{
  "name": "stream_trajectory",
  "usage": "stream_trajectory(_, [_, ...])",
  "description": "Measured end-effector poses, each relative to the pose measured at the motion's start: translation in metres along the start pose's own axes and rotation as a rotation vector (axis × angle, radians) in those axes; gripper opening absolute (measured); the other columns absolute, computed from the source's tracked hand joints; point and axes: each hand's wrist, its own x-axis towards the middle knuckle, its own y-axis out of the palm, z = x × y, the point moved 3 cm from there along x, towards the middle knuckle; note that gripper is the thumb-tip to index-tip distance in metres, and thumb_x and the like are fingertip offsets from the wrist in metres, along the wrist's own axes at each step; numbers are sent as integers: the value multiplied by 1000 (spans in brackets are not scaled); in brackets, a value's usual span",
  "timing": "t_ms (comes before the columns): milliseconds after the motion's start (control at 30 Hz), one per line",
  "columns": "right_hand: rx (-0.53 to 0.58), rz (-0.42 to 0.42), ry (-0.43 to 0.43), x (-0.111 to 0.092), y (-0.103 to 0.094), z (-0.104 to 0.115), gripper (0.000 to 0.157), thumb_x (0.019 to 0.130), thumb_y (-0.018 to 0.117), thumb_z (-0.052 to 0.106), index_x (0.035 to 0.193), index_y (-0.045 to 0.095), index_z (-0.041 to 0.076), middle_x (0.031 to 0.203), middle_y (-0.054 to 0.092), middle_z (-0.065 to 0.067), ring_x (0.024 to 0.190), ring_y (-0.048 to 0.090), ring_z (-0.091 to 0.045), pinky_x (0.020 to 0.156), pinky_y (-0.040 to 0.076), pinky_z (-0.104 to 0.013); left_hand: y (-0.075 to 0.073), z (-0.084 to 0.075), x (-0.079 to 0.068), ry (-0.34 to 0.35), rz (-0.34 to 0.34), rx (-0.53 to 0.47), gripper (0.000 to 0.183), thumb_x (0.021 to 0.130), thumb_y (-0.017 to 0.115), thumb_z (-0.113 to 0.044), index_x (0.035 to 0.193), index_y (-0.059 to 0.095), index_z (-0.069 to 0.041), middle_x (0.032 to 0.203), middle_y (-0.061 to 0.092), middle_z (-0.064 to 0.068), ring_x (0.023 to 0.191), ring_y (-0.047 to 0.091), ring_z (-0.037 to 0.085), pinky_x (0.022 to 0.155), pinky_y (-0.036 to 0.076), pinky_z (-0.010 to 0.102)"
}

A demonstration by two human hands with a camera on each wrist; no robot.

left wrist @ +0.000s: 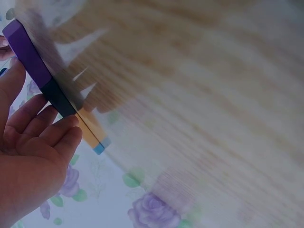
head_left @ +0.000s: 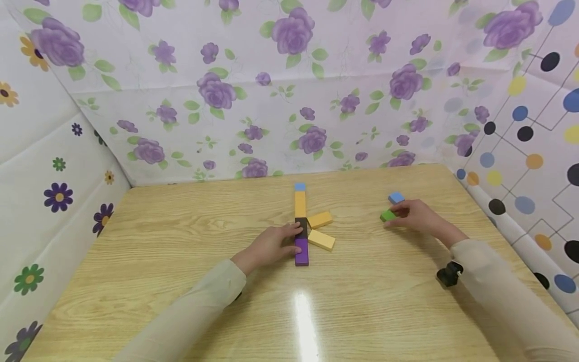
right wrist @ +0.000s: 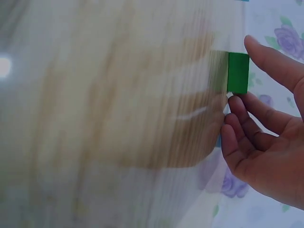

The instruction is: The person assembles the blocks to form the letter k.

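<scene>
A straight row of blocks runs away from me on the table: a purple block [head_left: 301, 254], a black block [head_left: 301, 229], an orange block [head_left: 300, 203] and a small blue block [head_left: 300, 186] at the far end. My left hand [head_left: 271, 245] lies along its left side, fingertips on the black block and thumb by the purple one. On the right, a small green block [right wrist: 238, 72] lies between the thumb and index finger of my right hand [head_left: 417, 217]. The right wrist view shows a slight gap between thumb tip and block. Another blue block [head_left: 396, 197] lies just beyond.
Right beside the row lie a loose orange block [head_left: 320, 219] and a pale yellow block [head_left: 321, 240], both at an angle. The wooden table [head_left: 181, 231] meets a flowered cloth [head_left: 253, 136] at the back, with patterned cloths on both sides.
</scene>
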Motion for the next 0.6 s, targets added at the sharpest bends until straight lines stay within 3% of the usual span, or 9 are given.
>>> stream_trajectory(233, [-7, 3, -44, 4, 5, 7, 53, 80, 80, 30, 115, 65, -7, 105, 65, -17, 93, 59, -26, 78, 52, -37, 2, 2, 0, 2, 0, -1, 59, 91, 67, -30, 140, 49, -5, 147, 42, 13, 135, 39, 33, 113, 32, 44])
stream_trajectory(600, [19, 15, -60, 8, 5, 15, 50, 80, 79, 29, 117, 66, -2, 111, 64, -18, 102, 59, -34, 85, 53, -44, 1, 2, 0, 11, 0, 17, 58, 91, 66, -31, 140, 49, -5, 147, 42, 13, 135, 39, 33, 112, 32, 44])
